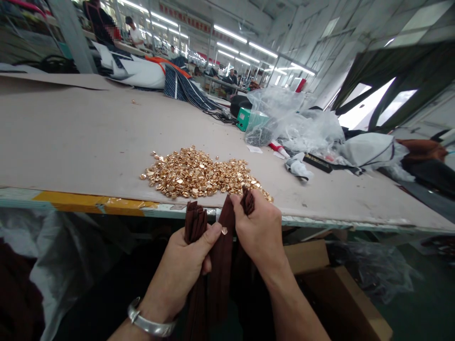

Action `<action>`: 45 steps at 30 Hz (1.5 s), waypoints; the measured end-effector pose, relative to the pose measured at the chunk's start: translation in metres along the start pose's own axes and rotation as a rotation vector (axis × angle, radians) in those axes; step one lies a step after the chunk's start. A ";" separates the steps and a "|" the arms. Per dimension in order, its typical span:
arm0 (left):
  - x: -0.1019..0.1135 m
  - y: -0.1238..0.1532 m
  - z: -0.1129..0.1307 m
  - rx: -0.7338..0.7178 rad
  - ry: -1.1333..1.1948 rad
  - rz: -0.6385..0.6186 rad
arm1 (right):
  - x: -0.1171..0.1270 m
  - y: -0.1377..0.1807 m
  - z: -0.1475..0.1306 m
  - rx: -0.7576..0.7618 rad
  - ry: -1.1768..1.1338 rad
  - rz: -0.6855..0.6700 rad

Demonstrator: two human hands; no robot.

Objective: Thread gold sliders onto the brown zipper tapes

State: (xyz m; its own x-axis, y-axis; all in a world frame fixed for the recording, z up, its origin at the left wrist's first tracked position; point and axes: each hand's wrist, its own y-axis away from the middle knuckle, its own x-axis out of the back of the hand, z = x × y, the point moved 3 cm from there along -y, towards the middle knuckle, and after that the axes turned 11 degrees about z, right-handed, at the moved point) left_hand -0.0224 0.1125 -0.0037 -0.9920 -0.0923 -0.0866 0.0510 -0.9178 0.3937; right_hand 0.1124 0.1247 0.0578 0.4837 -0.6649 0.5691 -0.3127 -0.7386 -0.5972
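My left hand (190, 263) is closed around a folded bundle of dark brown fabric strips (195, 222) that look like zipper tapes. A small shiny metal piece (224, 230) shows at its thumb tip, against a single brown strip (222, 265) that hangs down between my hands. My right hand (259, 222) pinches the top of this strip, and a second folded brown bundle (248, 201) sticks out of its fist. Just beyond, on the table, lies a heap of small gold metal pieces (192, 175), perhaps zipper sliders.
The table's front edge (124, 207) carries yellow tape. Farther back on the table (71, 128) are a green box (243, 119), clear plastic bags (298, 118), a crumpled cloth (299, 166) and striped fabric (181, 85). Below right stands a cardboard box (341, 293). People work far behind.
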 end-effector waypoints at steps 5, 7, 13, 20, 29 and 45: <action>-0.003 -0.001 -0.001 0.068 0.099 -0.033 | -0.008 -0.009 -0.001 -0.229 -0.480 -0.342; -0.002 0.001 -0.003 0.082 0.115 -0.032 | -0.006 -0.002 -0.004 -0.221 -0.584 -0.448; -0.004 0.013 -0.015 0.017 0.046 -0.070 | 0.010 0.017 -0.004 -0.277 -0.789 -0.713; -0.004 0.008 -0.029 0.102 0.167 -0.143 | 0.035 -0.003 0.046 -0.357 -0.371 -0.248; -0.002 0.011 -0.021 0.145 0.210 -0.125 | 0.023 -0.034 0.047 0.022 0.479 -0.211; -0.005 0.020 -0.028 0.333 0.442 -0.265 | 0.030 0.052 0.000 -0.042 -0.320 -0.576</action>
State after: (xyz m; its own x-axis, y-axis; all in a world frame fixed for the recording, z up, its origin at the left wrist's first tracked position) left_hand -0.0129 0.0840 -0.0215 -0.8202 -0.0942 -0.5643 -0.3009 -0.7679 0.5656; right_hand 0.1105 0.0665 0.0445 0.8000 -0.1009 0.5914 0.0403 -0.9745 -0.2206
